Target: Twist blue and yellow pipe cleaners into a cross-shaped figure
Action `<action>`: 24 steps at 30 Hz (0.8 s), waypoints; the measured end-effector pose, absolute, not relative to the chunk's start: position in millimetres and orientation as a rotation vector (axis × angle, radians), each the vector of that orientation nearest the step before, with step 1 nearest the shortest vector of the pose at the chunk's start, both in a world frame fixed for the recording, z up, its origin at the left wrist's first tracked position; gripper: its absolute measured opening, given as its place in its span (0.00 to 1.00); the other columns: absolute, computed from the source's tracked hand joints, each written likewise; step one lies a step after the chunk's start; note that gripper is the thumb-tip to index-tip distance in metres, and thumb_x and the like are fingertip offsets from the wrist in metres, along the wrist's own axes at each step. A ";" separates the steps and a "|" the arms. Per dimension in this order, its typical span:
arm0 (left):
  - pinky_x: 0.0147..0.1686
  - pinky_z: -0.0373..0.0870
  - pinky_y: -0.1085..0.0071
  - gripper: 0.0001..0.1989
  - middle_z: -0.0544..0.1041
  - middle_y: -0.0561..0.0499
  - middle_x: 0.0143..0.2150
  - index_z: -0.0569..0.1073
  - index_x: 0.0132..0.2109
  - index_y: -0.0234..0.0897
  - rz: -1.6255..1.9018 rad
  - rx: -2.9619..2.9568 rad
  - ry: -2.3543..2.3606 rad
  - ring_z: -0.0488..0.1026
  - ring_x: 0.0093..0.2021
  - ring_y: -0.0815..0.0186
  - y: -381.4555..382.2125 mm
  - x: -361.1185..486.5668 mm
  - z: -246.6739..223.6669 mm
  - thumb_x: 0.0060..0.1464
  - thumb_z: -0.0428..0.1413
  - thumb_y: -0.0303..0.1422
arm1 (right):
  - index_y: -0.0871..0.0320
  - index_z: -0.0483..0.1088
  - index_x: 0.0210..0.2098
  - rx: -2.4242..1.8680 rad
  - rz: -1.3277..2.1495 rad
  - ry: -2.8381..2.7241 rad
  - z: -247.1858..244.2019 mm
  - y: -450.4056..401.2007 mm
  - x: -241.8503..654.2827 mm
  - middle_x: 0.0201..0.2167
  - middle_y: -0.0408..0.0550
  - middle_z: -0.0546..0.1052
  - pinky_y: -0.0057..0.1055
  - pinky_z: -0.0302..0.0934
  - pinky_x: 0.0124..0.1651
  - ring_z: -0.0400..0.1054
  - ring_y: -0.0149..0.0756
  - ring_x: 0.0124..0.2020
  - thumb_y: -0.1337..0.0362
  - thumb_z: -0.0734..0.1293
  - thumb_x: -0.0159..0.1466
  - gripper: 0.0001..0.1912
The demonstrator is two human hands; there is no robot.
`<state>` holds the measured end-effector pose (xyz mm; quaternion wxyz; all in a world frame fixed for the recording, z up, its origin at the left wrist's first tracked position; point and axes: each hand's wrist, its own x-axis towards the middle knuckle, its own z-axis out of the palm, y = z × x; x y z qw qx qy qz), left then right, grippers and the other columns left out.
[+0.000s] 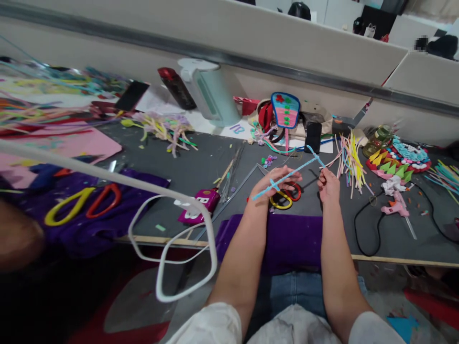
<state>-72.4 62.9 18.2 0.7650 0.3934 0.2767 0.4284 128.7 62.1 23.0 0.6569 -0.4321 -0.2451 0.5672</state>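
A light blue fuzzy stem (296, 171), bent near its far end and with a small cross-piece near its left end, lies across my left hand (278, 180). The fingers of that hand are stretched out, with the palm turned up. My right hand (328, 184) pinches the bent end of the stem between thumb and fingers. Just beyond my left fingers, scissors with red and yellow handles (283, 204) rest on the dark table, partly hidden by the hand. A folded purple cloth (294, 239) lies under my forearms.
Behind stand a pale green kettle (215, 95), a dark bottle (175, 88) and a decorated fan shape (286, 111). A pink glue gun (396, 205) with its cord lies at right, near a stem bundle (351, 157). A white metal frame (211, 239) crosses at left.
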 end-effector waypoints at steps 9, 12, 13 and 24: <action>0.31 0.77 0.73 0.11 0.78 0.39 0.46 0.77 0.34 0.30 1.045 0.871 0.647 0.77 0.45 0.56 56.9 -64.2 24.1 0.46 0.63 0.34 | 0.56 0.58 0.24 -0.947 1.239 -0.424 19.1 63.4 135.6 0.16 0.30 0.55 0.19 0.42 0.14 0.45 0.19 0.13 0.52 0.68 0.56 0.18; 0.32 0.77 0.73 0.11 0.78 0.40 0.46 0.76 0.33 0.30 1.084 0.862 0.670 0.77 0.45 0.57 55.1 -64.9 26.2 0.46 0.63 0.35 | 0.55 0.53 0.22 -0.927 1.196 -0.412 19.5 62.0 134.5 0.14 0.30 0.51 0.20 0.39 0.13 0.43 0.20 0.13 0.49 0.65 0.58 0.21; 0.32 0.77 0.73 0.11 0.77 0.40 0.46 0.76 0.33 0.30 1.095 0.861 0.680 0.77 0.45 0.57 54.3 -65.0 26.9 0.46 0.63 0.35 | 0.55 0.53 0.21 -0.920 1.168 -0.415 19.7 61.4 133.1 0.14 0.30 0.51 0.20 0.40 0.13 0.43 0.20 0.12 0.49 0.65 0.58 0.22; 0.32 0.76 0.71 0.16 0.79 0.38 0.42 0.78 0.40 0.29 0.932 0.953 0.687 0.78 0.36 0.60 53.3 -60.1 27.1 0.45 0.64 0.36 | 0.60 0.69 0.28 -0.931 1.159 -0.549 27.1 59.5 123.5 0.22 0.40 0.71 0.20 0.54 0.19 0.58 0.21 0.18 0.53 0.71 0.51 0.16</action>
